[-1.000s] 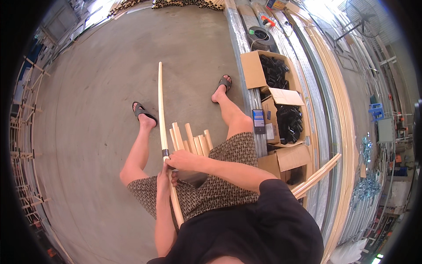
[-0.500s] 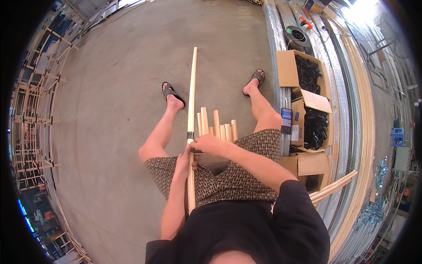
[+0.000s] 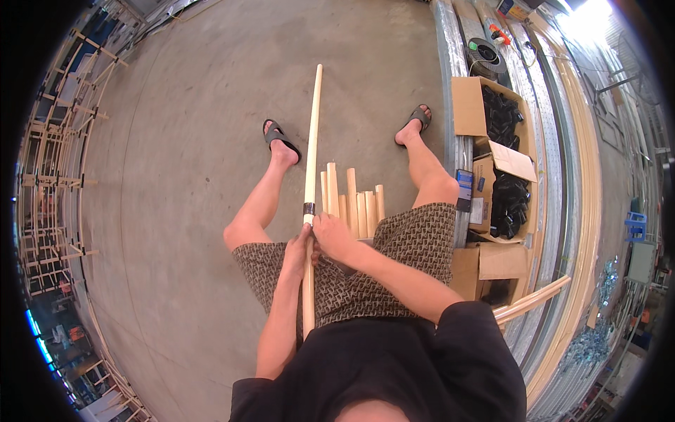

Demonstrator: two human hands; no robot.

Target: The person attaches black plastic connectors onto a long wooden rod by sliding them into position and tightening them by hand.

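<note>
- The right hand (image 3: 332, 235) sits at the middle of the long wooden dowel (image 3: 310, 176), its fingers (image 3: 318, 224) curled in against the stick just below a dark band (image 3: 308, 209) that rings it; they look closed on the stick, though the fingertips themselves are hidden on the far side.
- The left hand (image 3: 297, 254) is wrapped around the same dowel directly beneath the right hand, touching it, the fingers closed on the stick.
- Both hands therefore hold one piece, the right hand the nearer to the dark band and the left hand lower, toward the person's body.
- The dowel's long axis runs nearly straight away from the person: its near end passes down over the lap beside the left forearm, and its far end reaches well out over the concrete floor (image 3: 176, 141), beyond the sandalled feet (image 3: 280, 135).
- Most of its length lies ahead of the fingers, so the free end is the far one.
- Just to the right of the hands, between the knees, a cluster of short wooden pegs (image 3: 351, 200) stands upright, close beside the dowel but apart from it.
- Further right, open cardboard boxes (image 3: 492, 162) holding black parts rest against long metal rails (image 3: 450, 70).
</note>
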